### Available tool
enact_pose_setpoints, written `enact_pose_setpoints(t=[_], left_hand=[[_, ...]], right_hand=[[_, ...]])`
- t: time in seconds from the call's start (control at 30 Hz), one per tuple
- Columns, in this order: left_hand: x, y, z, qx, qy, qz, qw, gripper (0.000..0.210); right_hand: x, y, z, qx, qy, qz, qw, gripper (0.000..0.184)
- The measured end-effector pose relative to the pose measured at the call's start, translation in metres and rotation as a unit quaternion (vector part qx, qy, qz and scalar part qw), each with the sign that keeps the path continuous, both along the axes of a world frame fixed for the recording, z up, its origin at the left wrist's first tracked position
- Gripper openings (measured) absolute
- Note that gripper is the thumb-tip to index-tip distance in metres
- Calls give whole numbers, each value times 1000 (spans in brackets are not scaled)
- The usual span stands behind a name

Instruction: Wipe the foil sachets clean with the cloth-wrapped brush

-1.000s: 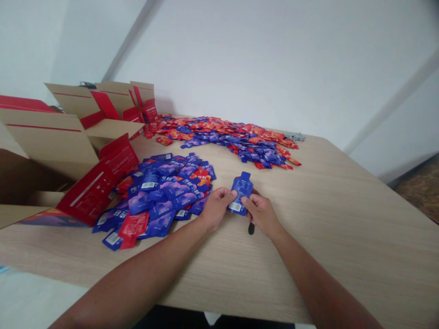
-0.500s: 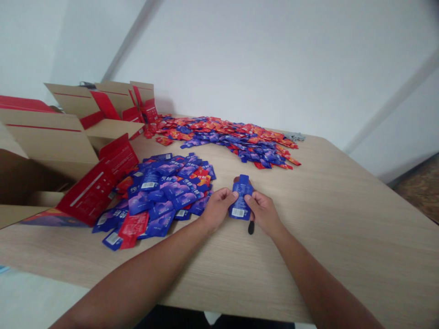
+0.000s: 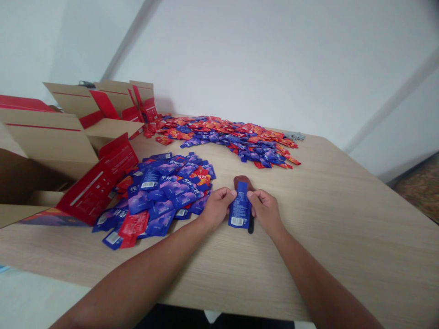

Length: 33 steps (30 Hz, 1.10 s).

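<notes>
Between my two hands is a blue sachet (image 3: 240, 208) with a white barcode near its lower edge. My left hand (image 3: 218, 204) pinches its left side, thumb on the printed face. On the opposite edge, my right hand (image 3: 265, 208) grips with thumb and fingers. Behind the sachet lies a brown, rounded object (image 3: 244, 178) with a black end showing below; the sachet hides most of it, so I cannot tell its kind. Just left of my left hand spreads a pile of blue and purple sachets (image 3: 168, 192), with a few red and orange ones among them.
Open cardboard boxes (image 3: 48, 137) with red flaps stand along the left. A long heap of red, orange and blue sachets (image 3: 233, 135) runs along the back of the wooden table (image 3: 343, 219), by the wall. A grey cloth-like item (image 3: 294, 136) lies at the heap's right end.
The blue sachet has moved slightly down towards me, and its top now looks narrower. More of the brown object shows above it. Both hands keep their grip.
</notes>
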<state>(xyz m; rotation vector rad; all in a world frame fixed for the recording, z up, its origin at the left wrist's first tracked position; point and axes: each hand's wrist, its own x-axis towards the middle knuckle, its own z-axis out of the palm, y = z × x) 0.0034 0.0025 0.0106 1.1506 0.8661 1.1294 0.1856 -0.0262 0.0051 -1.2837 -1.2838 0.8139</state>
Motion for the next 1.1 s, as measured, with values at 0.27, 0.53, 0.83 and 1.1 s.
enact_pose_setpoints(t=[0.27,0.53,0.83,1.1], left_hand=[[-3,9,-7,9,16,59,998,54],[-3,10,-11,23,47,61,997,51],[-6,12,-14,90,92,97,987,28],[-17,-9,1,331,270,-103,898,31]], right_hand=[[19,22,-26,141,-310,-14,940,52],[35,40,-33,64,-401,-46,913,70],[70,45,-18,-11,-26,-238,971,49],[71,45,-21,9,82,-230,970,50]])
